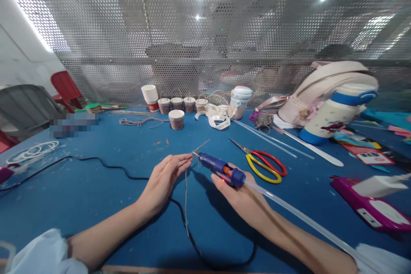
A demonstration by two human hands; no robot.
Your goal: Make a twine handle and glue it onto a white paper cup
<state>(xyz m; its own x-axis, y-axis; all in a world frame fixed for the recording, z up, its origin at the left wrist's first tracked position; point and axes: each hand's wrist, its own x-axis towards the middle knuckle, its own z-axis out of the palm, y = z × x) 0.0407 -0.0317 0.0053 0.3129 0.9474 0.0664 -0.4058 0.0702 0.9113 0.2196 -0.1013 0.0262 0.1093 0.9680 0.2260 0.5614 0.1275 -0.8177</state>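
Note:
My right hand (239, 195) is wrapped round a blue glue gun (220, 168) with a clear glue stick (308, 222) sticking out of its back. The gun's nozzle points left at a thin grey twine (186, 188). My left hand (165, 177) pinches that twine between its fingertips, right at the nozzle; one end juts up to the right and the rest hangs down over the blue table (96, 188). A black cord (105, 165) runs across the table under both arms.
Red and yellow scissors (266, 165) lie just right of the gun. Several small paper cups (176, 117) and a cup stack (150, 96) stand at the back, with white ribbon (218, 115), a pale bottle (239, 100), a bag (321, 90) and a pink phone (372, 207) to the right.

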